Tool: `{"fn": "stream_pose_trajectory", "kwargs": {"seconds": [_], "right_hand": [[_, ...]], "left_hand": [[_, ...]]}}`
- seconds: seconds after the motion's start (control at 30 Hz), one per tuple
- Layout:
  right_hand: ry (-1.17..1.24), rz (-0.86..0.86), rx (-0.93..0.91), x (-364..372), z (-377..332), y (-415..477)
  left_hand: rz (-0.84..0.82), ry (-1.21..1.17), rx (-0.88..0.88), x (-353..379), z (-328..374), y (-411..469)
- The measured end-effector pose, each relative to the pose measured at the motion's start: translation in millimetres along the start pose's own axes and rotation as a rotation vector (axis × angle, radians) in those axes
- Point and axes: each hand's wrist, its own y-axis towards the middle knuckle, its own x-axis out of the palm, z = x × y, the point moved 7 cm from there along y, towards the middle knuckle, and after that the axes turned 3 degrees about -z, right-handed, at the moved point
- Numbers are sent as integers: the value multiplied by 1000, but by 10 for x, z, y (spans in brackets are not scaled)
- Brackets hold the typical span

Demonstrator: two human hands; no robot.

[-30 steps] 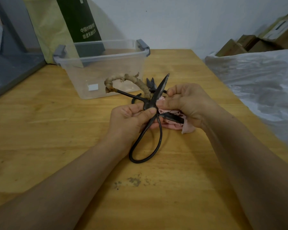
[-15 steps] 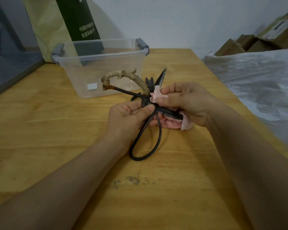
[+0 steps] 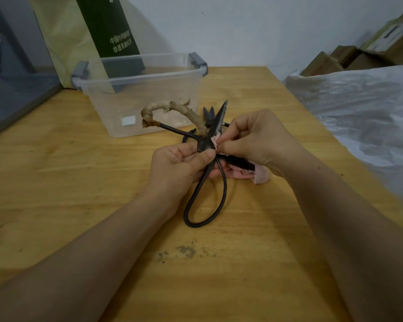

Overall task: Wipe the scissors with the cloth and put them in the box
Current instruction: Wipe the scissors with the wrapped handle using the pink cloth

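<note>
Scissors (image 3: 216, 123), black and spread wide open, are held at the centre of the frame, not in the box. The left hand (image 3: 177, 166) has its grip closed on them at the pivot, thumb pressed over fingers. The right hand (image 3: 258, 140) pinches a pink cloth (image 3: 261, 176) against the upward-pointing blade. The other blade runs beneath that hand. One handle loop hangs toward the lower frame. The clear box (image 3: 137, 77) stands at upper centre on the wooden surface (image 3: 79, 194).

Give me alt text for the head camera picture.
The left hand grips open black scissors near the pivot while the right hand pinches a pink cloth against one blade, over a table. A clear box stands behind.
</note>
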Motion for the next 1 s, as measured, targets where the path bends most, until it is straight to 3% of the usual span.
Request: {"fn": "stream_pose_trajectory", "kwargs": {"seconds": [0.17, 0.27, 0.4, 0.47, 0.67, 0.8, 0.87, 1.0], "right_hand": [[-192, 296, -127, -275, -14, 67], [45, 143, -68, -177, 1, 60], [159, -41, 28, -13, 67, 28], [229, -22, 67, 4, 111, 25], [289, 261, -10, -115, 85, 92], [361, 93, 71, -92, 120, 61], [287, 35, 101, -51, 135, 34], [281, 111, 86, -41, 121, 55]], "left_hand": [[16, -26, -3, -15, 5, 18], [15, -19, 0, -17, 13, 22], [21, 0, 18, -3, 21, 15], [15, 16, 25, 3, 15, 11], [7, 14, 31, 22, 6, 7], [0, -13, 37, 55, 22, -5], [0, -8, 34, 63, 30, -8], [1, 11, 35, 44, 34, -7]]}}
